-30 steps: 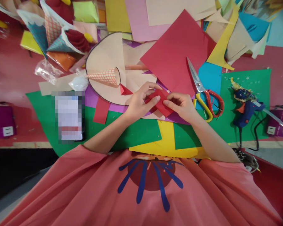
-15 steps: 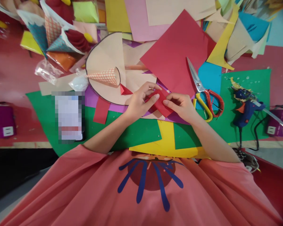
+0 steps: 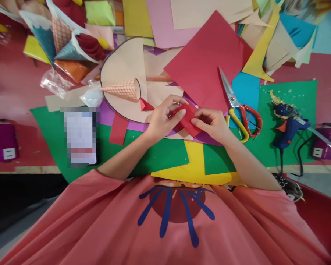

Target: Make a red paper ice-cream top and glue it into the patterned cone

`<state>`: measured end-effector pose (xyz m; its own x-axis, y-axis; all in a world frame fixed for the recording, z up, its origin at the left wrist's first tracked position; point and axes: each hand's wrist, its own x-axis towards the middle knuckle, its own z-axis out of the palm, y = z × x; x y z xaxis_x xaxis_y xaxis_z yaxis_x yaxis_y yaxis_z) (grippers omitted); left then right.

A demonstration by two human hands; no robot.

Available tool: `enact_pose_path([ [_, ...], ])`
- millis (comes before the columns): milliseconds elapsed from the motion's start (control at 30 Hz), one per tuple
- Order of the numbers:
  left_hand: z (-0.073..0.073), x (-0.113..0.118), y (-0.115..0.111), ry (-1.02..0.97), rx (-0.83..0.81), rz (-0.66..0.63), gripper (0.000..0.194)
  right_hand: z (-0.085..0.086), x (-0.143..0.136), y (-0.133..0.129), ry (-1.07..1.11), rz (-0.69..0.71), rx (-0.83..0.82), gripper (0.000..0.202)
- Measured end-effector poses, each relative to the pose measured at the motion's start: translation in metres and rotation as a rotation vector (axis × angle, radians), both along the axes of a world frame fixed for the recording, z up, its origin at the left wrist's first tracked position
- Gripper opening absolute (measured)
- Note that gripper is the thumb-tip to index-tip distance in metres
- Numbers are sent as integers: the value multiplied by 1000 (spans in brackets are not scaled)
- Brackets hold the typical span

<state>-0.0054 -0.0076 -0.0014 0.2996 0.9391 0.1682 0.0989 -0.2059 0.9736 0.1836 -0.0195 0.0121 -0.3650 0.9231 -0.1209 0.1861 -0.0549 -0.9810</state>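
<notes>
Between my two hands is a small piece of red paper point(image 3: 191, 121). My left hand point(image 3: 167, 116) pinches its left side between thumb and fingers. At its right edge my right hand point(image 3: 211, 123) grips it, thumb on top and fingers curled under. Left of my hands, a checked paper cone point(image 3: 124, 89) lies on a beige paper piece with a dark curved outline point(image 3: 121, 62). A small folded red paper point(image 3: 146, 105) is beside the cone. Just right of my right hand rest scissors point(image 3: 237, 106) with red and yellow handles, blades pointing away.
A large red sheet point(image 3: 206, 59) lies beyond my hands. At right is a blue glue gun point(image 3: 288, 130) with a cord. A phone point(image 3: 81, 138) and a red strip point(image 3: 118, 129) lie left on green sheets point(image 3: 160, 151). Several decorated cones point(image 3: 64, 40) stand at far left.
Hardly anything differs. Both hands keep their hold on the small red paper, with only a slight shift of the fingers.
</notes>
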Motion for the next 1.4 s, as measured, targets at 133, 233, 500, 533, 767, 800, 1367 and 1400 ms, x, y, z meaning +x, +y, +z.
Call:
enact_pose_path([
  [133, -1, 0, 0, 9, -2, 7, 23, 1, 0, 0, -3, -1, -2, 31],
  [233, -2, 0, 0, 14, 17, 10, 21, 1, 0, 0, -9, 0, -9, 31],
  [500, 2, 1, -1, 16, -19, -8, 18, 3, 0, 0, 3, 17, -31, 37],
  [533, 3, 2, -1, 5, -23, -13, 19, 4, 0, 0, 4, 20, -28, 38],
  [767, 7, 4, -2, -83, -73, -16, 28, 5, 0, 1, -6, 36, -9, 39],
  [800, 7, 4, -2, -88, -84, -19, 28, 5, 0, 1, -6, 39, -11, 39],
  [1367, 9, 4, -2, -207, -322, -79, 41, 5, 0, -1, 10, -63, 67, 37],
  [1400, 8, 4, -2, -194, -337, -100, 43, 5, 0, -1, 18, -95, 76, 36],
])
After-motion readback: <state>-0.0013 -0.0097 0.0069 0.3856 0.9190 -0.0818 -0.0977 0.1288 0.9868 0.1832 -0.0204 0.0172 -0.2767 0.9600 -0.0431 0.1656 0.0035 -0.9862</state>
